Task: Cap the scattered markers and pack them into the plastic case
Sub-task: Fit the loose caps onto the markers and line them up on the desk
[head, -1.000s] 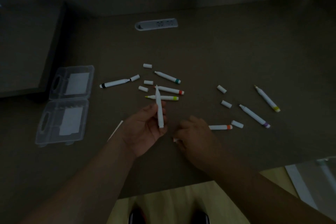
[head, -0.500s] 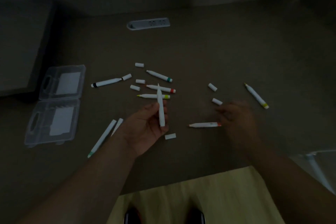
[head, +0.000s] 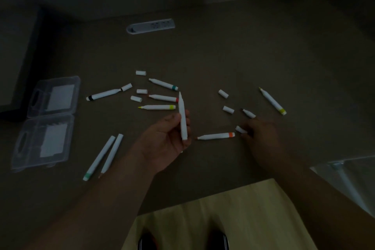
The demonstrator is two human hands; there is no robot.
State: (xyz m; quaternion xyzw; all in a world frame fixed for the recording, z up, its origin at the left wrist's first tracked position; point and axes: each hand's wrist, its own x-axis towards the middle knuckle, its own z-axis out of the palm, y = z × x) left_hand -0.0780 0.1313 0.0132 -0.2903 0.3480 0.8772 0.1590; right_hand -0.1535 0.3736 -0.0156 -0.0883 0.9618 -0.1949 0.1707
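Observation:
My left hand [head: 166, 140] holds an uncapped white marker [head: 182, 115] upright, tip pointing away. My right hand [head: 261, 136] rests on the desk with its fingertips pinching a white cap [head: 240, 129], just right of an orange-banded marker [head: 216, 135]. A partly hidden marker [head: 249, 113] pokes out from under that hand. Several uncapped markers lie scattered: teal [head: 163, 84], red [head: 162, 98], yellow-green [head: 157, 107], black [head: 103, 94], yellow [head: 273, 101]. Loose caps [head: 228, 109] lie among them. The clear plastic case [head: 46, 122] lies open at the left.
Two more markers [head: 105, 156] lie side by side near my left forearm. A power socket strip [head: 150, 26] is set into the desk at the back. A dark box [head: 18, 50] stands behind the case. The desk's front edge runs below my arms.
My right hand went out to the right and came back a little, now gripping a cap by the orange marker. The left hand kept holding its marker upright.

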